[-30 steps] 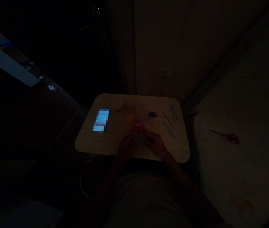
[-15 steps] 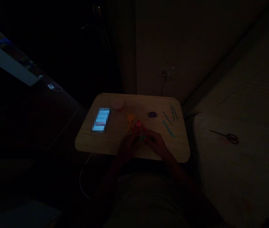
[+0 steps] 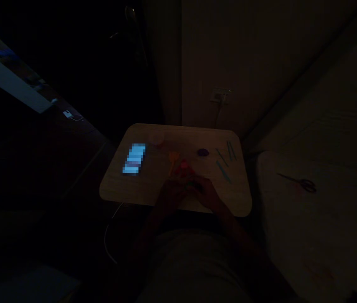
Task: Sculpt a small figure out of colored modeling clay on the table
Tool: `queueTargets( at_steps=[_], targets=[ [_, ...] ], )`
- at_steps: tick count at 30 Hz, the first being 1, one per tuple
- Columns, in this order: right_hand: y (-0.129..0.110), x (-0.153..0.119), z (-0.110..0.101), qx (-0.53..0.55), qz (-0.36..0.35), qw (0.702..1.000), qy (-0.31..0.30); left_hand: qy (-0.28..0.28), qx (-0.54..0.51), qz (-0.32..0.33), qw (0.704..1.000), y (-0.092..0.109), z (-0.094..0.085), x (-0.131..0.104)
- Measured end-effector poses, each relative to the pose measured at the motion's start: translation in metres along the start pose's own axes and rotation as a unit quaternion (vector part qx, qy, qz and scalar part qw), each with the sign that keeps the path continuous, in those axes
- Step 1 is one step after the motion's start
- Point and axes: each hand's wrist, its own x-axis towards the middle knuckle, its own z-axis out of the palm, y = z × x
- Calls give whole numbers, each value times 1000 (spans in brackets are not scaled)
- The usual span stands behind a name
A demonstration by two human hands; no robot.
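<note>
Near the front edge of the small wooden table (image 3: 118, 185), my left hand (image 3: 172, 191) and my right hand (image 3: 204, 190) meet with fingers closed around a small green piece (image 3: 190, 184). Just beyond them lies a red object (image 3: 184, 165), its lower part close to my fingertips. An orange tool (image 3: 174, 158) with a wide head rests to its left. A dark purple lump (image 3: 203, 152) sits further back to the right. The picture is very dark, so finger detail is faint.
A lit phone (image 3: 134, 159) lies at the table's left, with a pale round container (image 3: 156, 139) at the back. Several thin blue-green tools (image 3: 224, 171) lie on the right. Scissors (image 3: 305, 184) rest on a pale surface beyond the table. A wall socket (image 3: 220, 96) holds a plug.
Both hands have drawn slightly closer together around the green piece, and less of it shows. The view has darkened a little. The other things on the table have stayed put.
</note>
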Motion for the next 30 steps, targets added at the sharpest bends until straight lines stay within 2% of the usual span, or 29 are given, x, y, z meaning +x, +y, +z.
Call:
queueTargets(
  at_steps=[7, 13, 21, 30],
  targets=[
    [-5, 2, -2, 1, 2, 1000, -3, 8, -8, -19, 1000, 6, -1, 1],
    [-7, 4, -2, 19, 8, 999, 33, 45, -10, -47, 998, 8, 2, -2],
    [0, 5, -1, -38, 5, 999, 5, 27, 14, -12, 999, 6, 4, -2],
    [-2, 5, -1, -57, -3, 998, 13, 20, 26, -3, 999, 4, 4, -4]
  ],
)
